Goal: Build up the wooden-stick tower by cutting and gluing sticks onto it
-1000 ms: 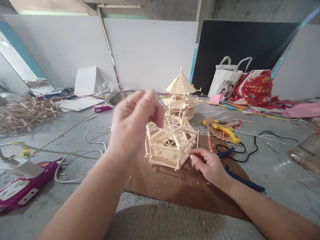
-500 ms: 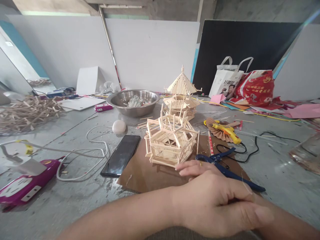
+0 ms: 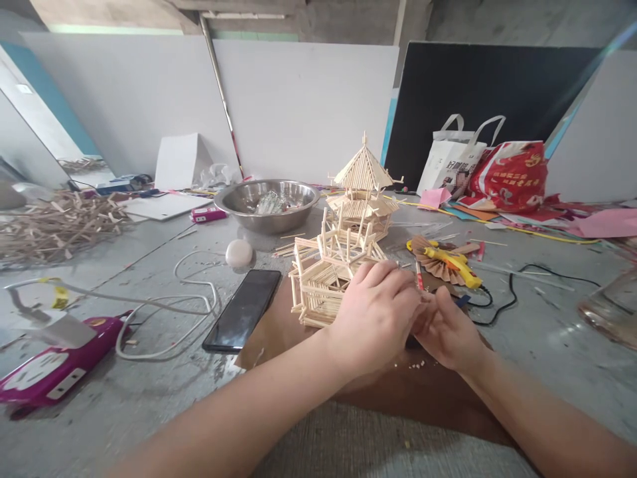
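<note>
On a sheet of brown cardboard (image 3: 398,398) stands a small open framework of pale wooden sticks (image 3: 318,295). My left hand (image 3: 381,312) is in front of its right side, fingers curled down; whatever they hold is hidden. Close against it, my right hand (image 3: 450,332) shows its palm, with the thumb raised apart and the fingertips partly covered by the left hand. A bit of the blue pliers (image 3: 462,301) shows behind the right thumb; the rest is hidden. White crumbs lie on the cardboard below the hands.
Behind the framework stands a roofed stick pavilion (image 3: 364,192). A steel basin (image 3: 269,222), phone (image 3: 242,311), white round object (image 3: 239,253) and purple power strip (image 3: 64,368) lie leftward. A yellow glue gun (image 3: 455,265) with a black cord and a glass container (image 3: 610,309) are rightward.
My left hand has left my right wrist and moved up and left in front of the framework. The right hand has come up beside it, and the pliers are now mostly covered.
</note>
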Demonstrator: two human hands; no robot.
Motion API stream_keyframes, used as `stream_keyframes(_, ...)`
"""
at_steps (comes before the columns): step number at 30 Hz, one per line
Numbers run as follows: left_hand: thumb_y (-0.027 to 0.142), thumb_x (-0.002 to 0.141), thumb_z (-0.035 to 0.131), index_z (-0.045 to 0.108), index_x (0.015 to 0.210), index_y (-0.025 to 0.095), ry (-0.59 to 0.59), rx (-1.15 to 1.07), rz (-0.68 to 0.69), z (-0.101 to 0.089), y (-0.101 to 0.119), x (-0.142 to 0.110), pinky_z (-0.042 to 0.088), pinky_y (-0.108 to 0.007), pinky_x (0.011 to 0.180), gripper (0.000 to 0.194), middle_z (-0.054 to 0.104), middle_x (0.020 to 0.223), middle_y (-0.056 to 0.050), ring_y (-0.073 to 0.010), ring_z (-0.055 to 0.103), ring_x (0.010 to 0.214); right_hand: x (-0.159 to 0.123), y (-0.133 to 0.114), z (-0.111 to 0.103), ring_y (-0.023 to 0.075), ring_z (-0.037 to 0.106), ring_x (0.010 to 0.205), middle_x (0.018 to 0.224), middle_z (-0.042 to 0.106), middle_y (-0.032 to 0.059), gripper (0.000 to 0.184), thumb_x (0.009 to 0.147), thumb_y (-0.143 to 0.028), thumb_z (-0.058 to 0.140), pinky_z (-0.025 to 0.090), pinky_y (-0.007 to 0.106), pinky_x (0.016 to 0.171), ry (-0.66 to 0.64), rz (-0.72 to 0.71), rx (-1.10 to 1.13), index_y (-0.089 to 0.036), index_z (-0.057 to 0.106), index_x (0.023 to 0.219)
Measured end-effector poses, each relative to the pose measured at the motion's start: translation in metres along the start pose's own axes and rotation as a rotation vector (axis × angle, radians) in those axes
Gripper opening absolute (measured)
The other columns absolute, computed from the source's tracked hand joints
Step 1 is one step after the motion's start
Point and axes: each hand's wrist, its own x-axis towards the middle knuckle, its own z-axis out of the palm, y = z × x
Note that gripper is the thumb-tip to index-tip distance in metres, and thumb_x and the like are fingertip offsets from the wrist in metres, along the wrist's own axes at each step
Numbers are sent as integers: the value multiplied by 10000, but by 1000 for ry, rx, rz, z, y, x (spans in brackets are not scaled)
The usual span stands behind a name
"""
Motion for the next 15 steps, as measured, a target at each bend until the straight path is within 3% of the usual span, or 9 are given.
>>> stream_keyframes(4,222,792,458,573,930,162,-30,80,28,4,-3,-3,342,-418,860,189,544,1129,-71,-250,441,1016,-1,-3,-2,153,527,530,624,530,20,453,718,-660,350,429,280,476,-97,70,312,-233,493,762)
stream_keyframes(8,229,803,437,529,1047,149,-84,66,20,8,0,-4,325,-416,881,273,568,1099,-67,-251,435,1042,2,-2,-4,124,511,456,533,506,-26,374,592,-550,619,429,262,461,-193,176,531,-213,479,671)
stream_keyframes(12,234,820,412,474,1124,121,-108,44,-63,9,3,-3,328,-418,896,330,572,1081,-88,-244,436,1058,9,-1,-7,96,474,423,497,488,-37,351,611,-510,633,407,232,427,-130,234,551,-196,477,621)
stream_keyframes(15,256,793,464,463,1126,117,-152,48,-123,4,4,-1,354,-417,880,361,573,1052,-98,-237,461,1036,15,1,-11,77,404,390,462,435,-46,361,679,-502,573,360,214,384,-19,198,463,-196,431,552)
